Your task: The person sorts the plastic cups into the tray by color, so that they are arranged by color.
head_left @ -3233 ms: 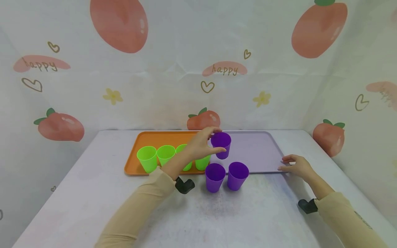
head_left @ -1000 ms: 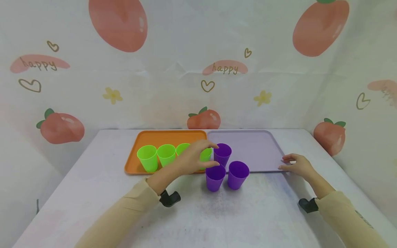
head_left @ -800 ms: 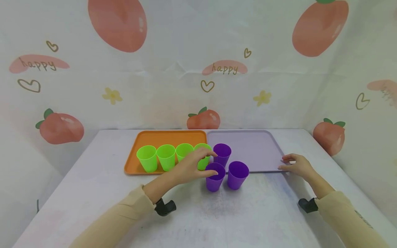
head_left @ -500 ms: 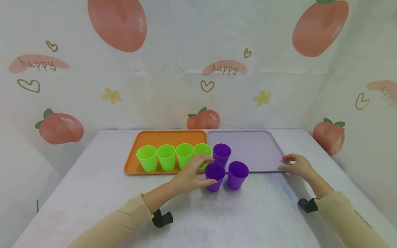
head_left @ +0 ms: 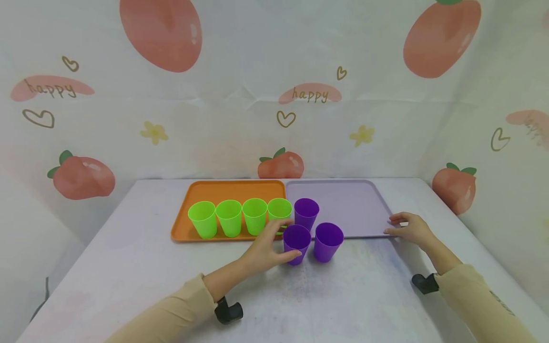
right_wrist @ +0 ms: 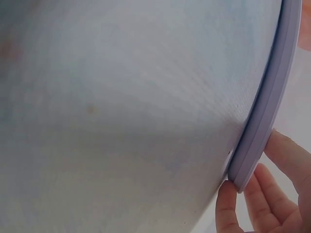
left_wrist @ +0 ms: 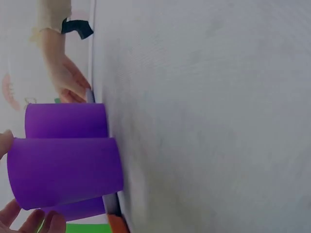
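Observation:
My left hand [head_left: 263, 250] is spread around the rim of the nearer left purple cup [head_left: 296, 245], thumb on the near side and fingers on the far side. A firm grip is not plain. That cup stands upright on the table, also seen as the large purple cup [left_wrist: 65, 170] in the left wrist view. To its right is another purple cup [head_left: 328, 243]. A third purple cup [head_left: 306, 213] stands on the lilac tray [head_left: 351, 209] at its left front. My right hand [head_left: 413, 229] holds the tray's near right corner, thumb and fingers along its rim [right_wrist: 265, 104].
An orange tray [head_left: 223, 189] abuts the lilac one on the left. Along its front stand several green cups in a row, the rightmost green cup [head_left: 279, 208] partly hidden by my left hand. A patterned cloth [head_left: 240, 133] hangs behind the table [head_left: 326, 305].
The left hand released the third purple cup at the lilac tray's left front, drew back toward me and came down around the nearer left cup. The right hand stays at the tray corner.

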A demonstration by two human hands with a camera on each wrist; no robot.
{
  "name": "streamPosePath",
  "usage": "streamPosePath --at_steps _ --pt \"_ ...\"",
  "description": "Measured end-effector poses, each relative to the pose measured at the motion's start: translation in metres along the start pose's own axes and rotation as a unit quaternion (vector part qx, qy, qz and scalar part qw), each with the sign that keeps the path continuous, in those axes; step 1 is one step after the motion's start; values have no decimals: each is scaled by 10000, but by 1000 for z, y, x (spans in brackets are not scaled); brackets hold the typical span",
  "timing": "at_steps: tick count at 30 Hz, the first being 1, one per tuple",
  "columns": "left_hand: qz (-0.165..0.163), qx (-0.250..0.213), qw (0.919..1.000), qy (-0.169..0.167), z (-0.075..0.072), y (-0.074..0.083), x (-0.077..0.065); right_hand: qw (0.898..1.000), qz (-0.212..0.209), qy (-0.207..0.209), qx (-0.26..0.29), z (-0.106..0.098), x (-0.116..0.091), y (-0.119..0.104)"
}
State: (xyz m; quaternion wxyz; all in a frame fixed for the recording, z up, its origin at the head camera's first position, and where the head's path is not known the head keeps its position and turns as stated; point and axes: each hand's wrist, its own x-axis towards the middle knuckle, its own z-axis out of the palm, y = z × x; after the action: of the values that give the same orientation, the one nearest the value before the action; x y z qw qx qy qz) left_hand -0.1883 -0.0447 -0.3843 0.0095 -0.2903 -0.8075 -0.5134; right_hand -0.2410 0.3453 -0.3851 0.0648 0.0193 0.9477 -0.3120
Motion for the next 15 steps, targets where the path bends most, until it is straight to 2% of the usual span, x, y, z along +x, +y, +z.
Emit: streamPosePath --at_steps 4,15 --pt "-1 -12 10000 19 3 0 -1 10000 10 -17 6 0 0 0" --pt "-368 19 9993 35 7 3 2 10000 33 -46 -9 0 0 0"
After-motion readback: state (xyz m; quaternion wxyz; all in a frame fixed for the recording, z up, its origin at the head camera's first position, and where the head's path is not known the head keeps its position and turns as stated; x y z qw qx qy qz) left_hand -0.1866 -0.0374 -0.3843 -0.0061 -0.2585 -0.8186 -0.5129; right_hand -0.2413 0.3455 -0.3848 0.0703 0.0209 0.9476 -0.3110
